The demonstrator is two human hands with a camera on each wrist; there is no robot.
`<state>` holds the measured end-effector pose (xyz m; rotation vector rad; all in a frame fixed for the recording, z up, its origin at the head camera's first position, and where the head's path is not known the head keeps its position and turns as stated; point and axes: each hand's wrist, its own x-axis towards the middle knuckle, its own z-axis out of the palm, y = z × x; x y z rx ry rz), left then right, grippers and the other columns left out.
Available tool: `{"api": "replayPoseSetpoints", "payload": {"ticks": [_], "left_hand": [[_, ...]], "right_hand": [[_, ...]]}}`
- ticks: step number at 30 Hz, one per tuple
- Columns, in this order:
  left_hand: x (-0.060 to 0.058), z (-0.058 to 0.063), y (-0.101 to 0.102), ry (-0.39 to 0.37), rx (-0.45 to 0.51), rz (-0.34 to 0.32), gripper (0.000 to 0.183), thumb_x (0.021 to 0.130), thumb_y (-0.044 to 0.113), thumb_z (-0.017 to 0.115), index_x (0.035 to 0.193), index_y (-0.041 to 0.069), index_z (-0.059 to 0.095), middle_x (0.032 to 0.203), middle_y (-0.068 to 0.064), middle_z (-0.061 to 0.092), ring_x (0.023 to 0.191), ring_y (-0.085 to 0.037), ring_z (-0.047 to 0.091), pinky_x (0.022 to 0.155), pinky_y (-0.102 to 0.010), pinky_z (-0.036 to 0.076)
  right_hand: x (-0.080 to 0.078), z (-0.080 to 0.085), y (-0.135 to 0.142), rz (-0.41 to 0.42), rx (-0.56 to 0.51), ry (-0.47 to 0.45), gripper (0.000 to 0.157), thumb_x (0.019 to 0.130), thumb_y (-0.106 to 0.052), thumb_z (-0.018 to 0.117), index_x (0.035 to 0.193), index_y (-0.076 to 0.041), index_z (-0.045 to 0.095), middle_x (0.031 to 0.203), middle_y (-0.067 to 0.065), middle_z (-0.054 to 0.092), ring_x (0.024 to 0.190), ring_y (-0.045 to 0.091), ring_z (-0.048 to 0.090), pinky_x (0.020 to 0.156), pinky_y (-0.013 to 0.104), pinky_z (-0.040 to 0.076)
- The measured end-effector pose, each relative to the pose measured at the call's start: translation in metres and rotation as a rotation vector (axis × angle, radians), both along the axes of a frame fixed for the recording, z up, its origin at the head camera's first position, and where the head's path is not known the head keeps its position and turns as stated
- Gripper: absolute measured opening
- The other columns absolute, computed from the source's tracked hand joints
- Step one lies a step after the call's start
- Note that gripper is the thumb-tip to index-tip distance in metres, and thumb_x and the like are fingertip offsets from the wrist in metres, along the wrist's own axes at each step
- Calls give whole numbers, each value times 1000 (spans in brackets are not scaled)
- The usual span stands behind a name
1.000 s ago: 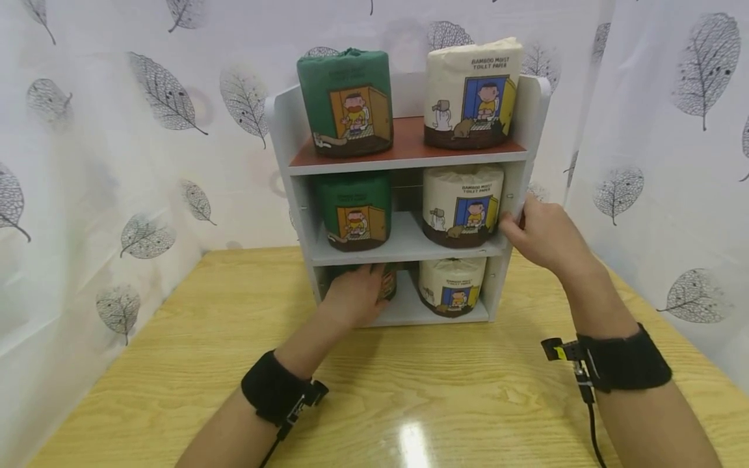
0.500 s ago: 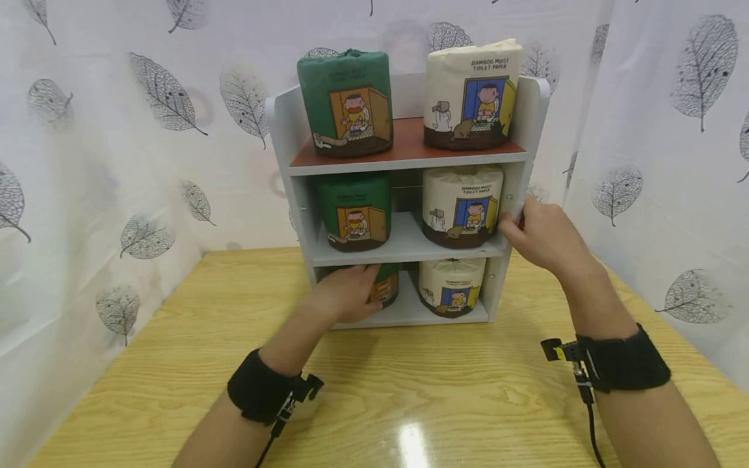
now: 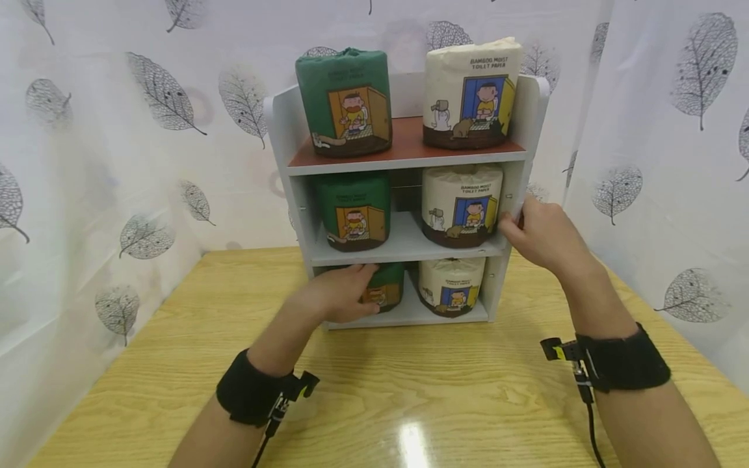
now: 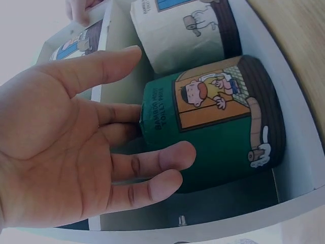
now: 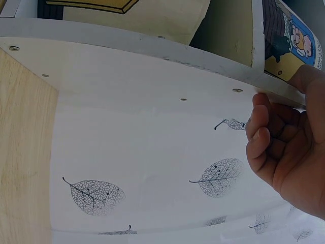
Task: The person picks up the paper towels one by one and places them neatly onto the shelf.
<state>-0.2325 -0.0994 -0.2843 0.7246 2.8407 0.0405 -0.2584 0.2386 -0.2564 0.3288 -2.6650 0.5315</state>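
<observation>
A white three-tier shelf (image 3: 409,165) stands on the table. My left hand (image 3: 336,296) is at its bottom tier, in front of a green-wrapped toilet paper roll (image 3: 391,284). In the left wrist view the fingers of the left hand (image 4: 56,132) are mostly straight and spread, with some fingertips against the end of the green roll (image 4: 218,147). Beside it sits a cream toilet paper roll (image 3: 452,286). My right hand (image 3: 547,237) grips the shelf's right side panel (image 5: 127,43), thumb on one face and curled fingers on the other.
The middle tier holds a green roll (image 3: 354,211) and a cream roll (image 3: 462,205). Another green roll (image 3: 345,104) and cream roll (image 3: 471,94) stand on the red top tier. Leaf-patterned curtain (image 3: 158,162) hangs behind the wooden table (image 3: 409,383).
My left hand has drawn back to the left, and more of the bottom green roll shows, further right and closer to the cream one. The right hand stays where it was.
</observation>
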Motion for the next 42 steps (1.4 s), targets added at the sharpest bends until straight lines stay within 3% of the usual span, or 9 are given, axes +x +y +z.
{"api": "replayPoseSetpoints", "payload": {"ticks": [3,5,9,13,17,25,35,42], "left_hand": [[-2,-7,3,34,19,2,83,98,43,59,158,3,17,162,-19,27,145,-31,37,116,-43,33],[-4,-16,7,101,28,-3,82,98,42,59,158,3,18,159,-20,31,140,-32,44,110,-44,41],[-7,-35,19,309,16,-6,70,99,39,58,154,4,32,136,-21,55,106,-31,67,80,-45,57],[-7,-45,25,479,-25,4,57,100,34,59,148,9,43,110,-17,66,77,-27,70,59,-41,56],[-11,-48,23,543,-70,24,47,100,24,59,145,14,49,96,-11,69,73,-23,69,56,-39,55],[-9,-40,19,523,-91,-2,51,100,24,58,148,14,44,94,-11,68,76,-24,69,58,-40,55],[4,-25,15,417,-97,14,64,98,24,62,154,15,32,119,-14,64,83,-24,68,60,-39,55],[15,-10,12,275,-112,43,71,98,21,61,158,20,24,148,-16,47,59,-16,56,49,-32,45]], "right_hand": [[0,0,0,-7,-2,-8,30,98,-30,41,85,-4,43,65,9,45,55,25,45,50,36,34],[0,0,0,-10,-1,-7,30,98,-30,41,85,-4,43,66,10,45,55,25,46,51,36,34],[0,0,0,-8,3,-9,30,99,-30,41,85,-3,43,66,10,45,55,25,46,51,35,35],[0,0,0,-2,4,-6,30,99,-30,41,84,-4,43,65,9,44,54,24,45,50,35,34],[-1,1,-1,1,2,2,30,98,-30,41,83,-4,43,65,10,44,54,25,45,51,36,34],[-1,0,0,-2,3,-8,30,98,-29,41,84,-4,43,65,9,44,54,24,45,50,35,34],[-1,0,1,0,-1,-7,30,98,-30,41,82,-4,43,65,8,44,54,24,44,50,35,34],[-1,-1,0,-2,3,-13,31,99,-30,41,84,-4,43,66,9,45,55,24,45,51,35,34]]}}
